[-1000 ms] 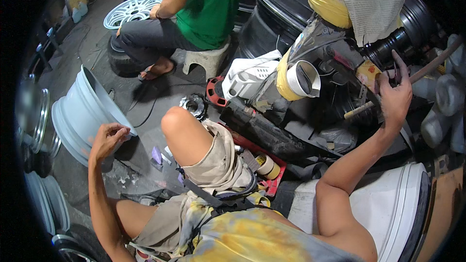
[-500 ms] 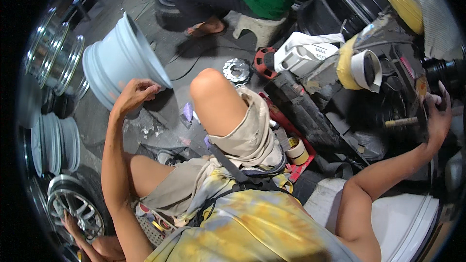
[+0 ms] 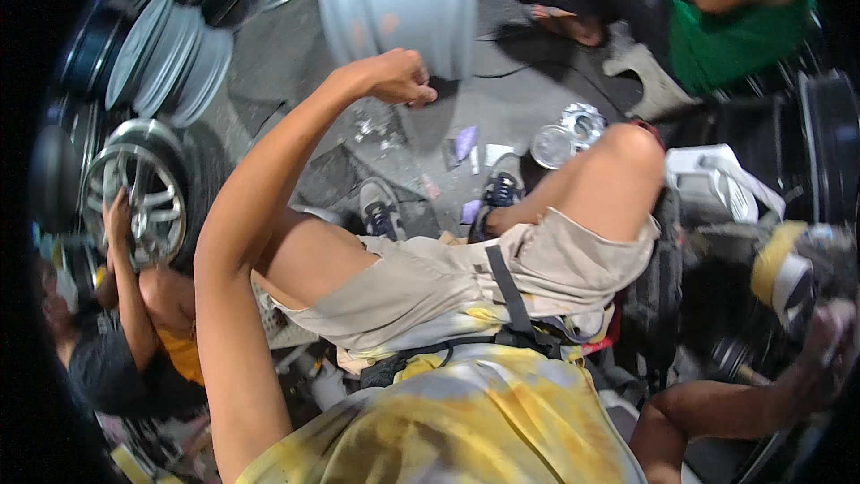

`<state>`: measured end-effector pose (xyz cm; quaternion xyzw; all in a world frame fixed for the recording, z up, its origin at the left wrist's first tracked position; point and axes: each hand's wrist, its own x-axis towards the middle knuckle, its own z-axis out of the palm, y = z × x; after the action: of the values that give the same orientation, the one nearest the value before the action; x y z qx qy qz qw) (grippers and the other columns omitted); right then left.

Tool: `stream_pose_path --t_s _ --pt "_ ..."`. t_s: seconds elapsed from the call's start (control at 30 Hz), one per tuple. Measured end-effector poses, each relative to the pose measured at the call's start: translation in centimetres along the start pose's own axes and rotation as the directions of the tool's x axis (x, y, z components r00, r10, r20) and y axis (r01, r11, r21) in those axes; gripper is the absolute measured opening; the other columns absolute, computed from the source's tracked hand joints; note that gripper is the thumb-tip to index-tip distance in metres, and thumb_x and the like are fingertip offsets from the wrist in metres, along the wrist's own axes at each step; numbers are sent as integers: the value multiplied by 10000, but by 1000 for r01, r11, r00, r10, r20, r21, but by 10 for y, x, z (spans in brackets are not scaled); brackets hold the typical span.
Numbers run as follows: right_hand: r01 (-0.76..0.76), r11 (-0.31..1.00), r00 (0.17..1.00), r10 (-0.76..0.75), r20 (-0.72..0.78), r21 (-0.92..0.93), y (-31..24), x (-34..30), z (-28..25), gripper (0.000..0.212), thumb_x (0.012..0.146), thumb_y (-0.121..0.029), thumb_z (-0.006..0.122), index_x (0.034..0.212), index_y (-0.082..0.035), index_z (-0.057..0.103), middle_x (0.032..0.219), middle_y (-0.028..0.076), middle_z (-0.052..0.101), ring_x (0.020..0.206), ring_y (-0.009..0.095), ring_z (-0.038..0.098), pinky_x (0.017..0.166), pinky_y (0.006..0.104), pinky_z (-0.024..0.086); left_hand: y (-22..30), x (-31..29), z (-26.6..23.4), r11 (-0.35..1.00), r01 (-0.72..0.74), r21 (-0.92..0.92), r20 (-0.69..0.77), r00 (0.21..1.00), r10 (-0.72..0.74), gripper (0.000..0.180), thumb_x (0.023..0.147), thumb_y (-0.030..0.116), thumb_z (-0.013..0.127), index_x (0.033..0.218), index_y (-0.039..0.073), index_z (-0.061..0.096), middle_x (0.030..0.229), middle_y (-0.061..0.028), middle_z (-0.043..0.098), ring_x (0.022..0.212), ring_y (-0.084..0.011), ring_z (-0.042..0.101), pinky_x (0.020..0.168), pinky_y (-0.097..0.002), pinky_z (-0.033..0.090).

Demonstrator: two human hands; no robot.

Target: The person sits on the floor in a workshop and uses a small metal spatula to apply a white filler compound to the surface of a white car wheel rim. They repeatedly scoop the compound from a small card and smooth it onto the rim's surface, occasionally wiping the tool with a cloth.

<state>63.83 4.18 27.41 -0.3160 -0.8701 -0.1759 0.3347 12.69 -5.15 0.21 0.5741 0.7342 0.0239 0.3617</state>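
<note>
A light blue-grey wheel rim (image 3: 394, 9) with faint orange patches stands on the floor in front of me. My left hand (image 3: 403, 79) is at its near lower side, fingers curled in. Whatever those fingers may hold is hidden, and I cannot tell whether they touch the rim. Far out to the right is my right hand (image 3: 829, 341), dark and smeared at the picture's edge. Something pale shows at its fingers. Nearest to it is a roll of yellow tape (image 3: 775, 260).
Between my shoes lie purple scraps (image 3: 466, 142); a clear round container (image 3: 553, 145) sits beyond. A white plastic container (image 3: 712, 184) stands right. More grey rims (image 3: 166, 63) and a tyred alloy wheel (image 3: 134, 193) are left. Co-workers sit at left and back right, one in a green top (image 3: 739, 27).
My view has swung to the right, so the rim and left hand appear farther right and higher. The left fingers remain curled. The right hand has become blurred near the edge.
</note>
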Motion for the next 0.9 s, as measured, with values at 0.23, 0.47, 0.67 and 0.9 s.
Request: stream_pose_path --t_s 0.23,0.47,0.67,0.9 --pt "-315 749 888 16 459 584 -82 29 167 409 986 -43 631 1383 33 569 827 -23 536 704 11 469 641 158 355 -66 -81 -1 977 211 -18 -41 977 -211 371 949 360 660 981 1 748 830 -97 730 750 -174 678 707 -355 528" --pt "-320 706 820 -128 558 632 -150 46 227 333 1004 -84 629 1328 -6 631 812 -56 537 667 -5 386 605 158 298 -188 -229 94 705 469 -532 1 833 -554 311 961 309 680 968 4 743 773 -55 700 707 -104 644 656 -290 519" --pt "-342 744 728 -176 663 573 -147 53 249 300 1044 -87 556 1319 16 619 1198 38 663 877 35 557 766 188 461 -145 -229 180 398 315 -862 103 876 -471 295 1004 252 624 1107 -11 712 931 -112 735 826 -164 720 732 -299 605" --pt "-296 762 764 -173 622 576 -161 56 254 277 1050 -106 548 1281 13 643 1230 29 676 882 40 564 799 201 480 -96 -212 329 219 566 -795 425 776 -465 469 1044 445 464 1249 71 658 1071 -121 711 926 -284 694 803 -453 581"
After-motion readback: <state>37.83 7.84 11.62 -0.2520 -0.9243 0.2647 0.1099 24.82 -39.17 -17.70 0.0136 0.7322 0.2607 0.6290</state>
